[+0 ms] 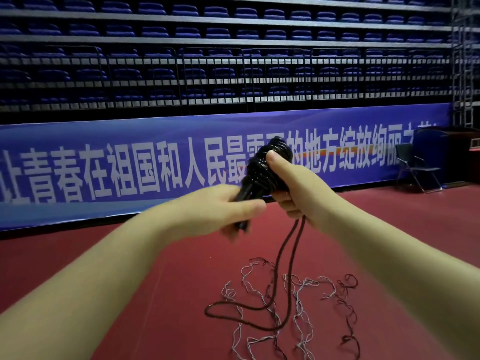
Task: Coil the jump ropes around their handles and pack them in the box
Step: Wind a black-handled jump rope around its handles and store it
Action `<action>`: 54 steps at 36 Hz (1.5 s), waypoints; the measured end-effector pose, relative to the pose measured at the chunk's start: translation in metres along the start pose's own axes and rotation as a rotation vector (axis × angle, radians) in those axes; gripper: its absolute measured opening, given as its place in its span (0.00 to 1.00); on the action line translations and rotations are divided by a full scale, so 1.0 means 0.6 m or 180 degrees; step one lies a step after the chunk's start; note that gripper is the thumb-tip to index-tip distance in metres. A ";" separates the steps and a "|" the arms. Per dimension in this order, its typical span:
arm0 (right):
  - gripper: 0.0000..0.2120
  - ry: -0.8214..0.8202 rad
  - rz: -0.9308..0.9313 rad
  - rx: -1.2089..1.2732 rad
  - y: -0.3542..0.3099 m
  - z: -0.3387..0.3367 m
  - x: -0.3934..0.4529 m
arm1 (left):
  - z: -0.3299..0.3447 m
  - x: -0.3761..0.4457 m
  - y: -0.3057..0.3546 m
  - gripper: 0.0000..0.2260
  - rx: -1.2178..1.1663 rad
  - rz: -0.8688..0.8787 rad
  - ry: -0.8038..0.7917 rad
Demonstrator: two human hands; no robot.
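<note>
I see the black jump rope (267, 165) held up between both hands, well above the floor, most of it already wound into a thick bundle of coils. My right hand (298, 189) is wrapped around the coiled part, thumb pressed on top of the turns. My left hand (220, 211), blurred, grips the handles (242, 196) that stick out below and to the left of the bundle. From under the right hand two dark strands of loose rope (283, 258) hang down and end in a loop lying on the red floor (130, 281). Around that loop lies a tangle of thin grey and dark threads (306, 294). I see no box in view. Beyond the floor runs a blue banner (104, 165) with white characters, rows of folded blue seats (207, 29) above it, and a folding chair (415, 167) at the right.
</note>
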State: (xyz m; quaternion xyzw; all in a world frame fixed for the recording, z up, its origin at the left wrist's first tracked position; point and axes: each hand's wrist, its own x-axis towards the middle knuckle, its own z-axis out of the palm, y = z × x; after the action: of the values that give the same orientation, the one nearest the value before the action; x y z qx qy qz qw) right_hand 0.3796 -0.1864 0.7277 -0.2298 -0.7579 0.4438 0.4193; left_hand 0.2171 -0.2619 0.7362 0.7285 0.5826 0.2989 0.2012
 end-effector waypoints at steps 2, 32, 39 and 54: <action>0.23 -0.0171 -0.0194 -0.0020 -0.003 0.002 -0.006 | 0.000 -0.004 -0.019 0.23 -0.1423 -0.0013 -0.0985; 0.17 -0.0222 -0.0556 0.0541 0.008 0.007 -0.016 | 0.015 0.003 -0.003 0.17 -0.1236 0.0161 -0.0407; 0.12 -0.0624 -0.1101 0.0286 0.006 0.009 -0.022 | 0.046 -0.004 -0.032 0.35 -0.3025 0.0528 -0.2643; 0.23 0.0628 -0.0864 -0.1224 0.023 0.010 -0.024 | 0.045 0.004 0.007 0.34 -0.0717 -0.0195 0.0524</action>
State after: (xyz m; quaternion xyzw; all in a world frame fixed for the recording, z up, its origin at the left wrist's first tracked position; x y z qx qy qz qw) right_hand 0.3817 -0.1930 0.7082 -0.2437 -0.8077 0.2066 0.4955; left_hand 0.2387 -0.2594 0.7196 0.6562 0.5818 0.4150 0.2423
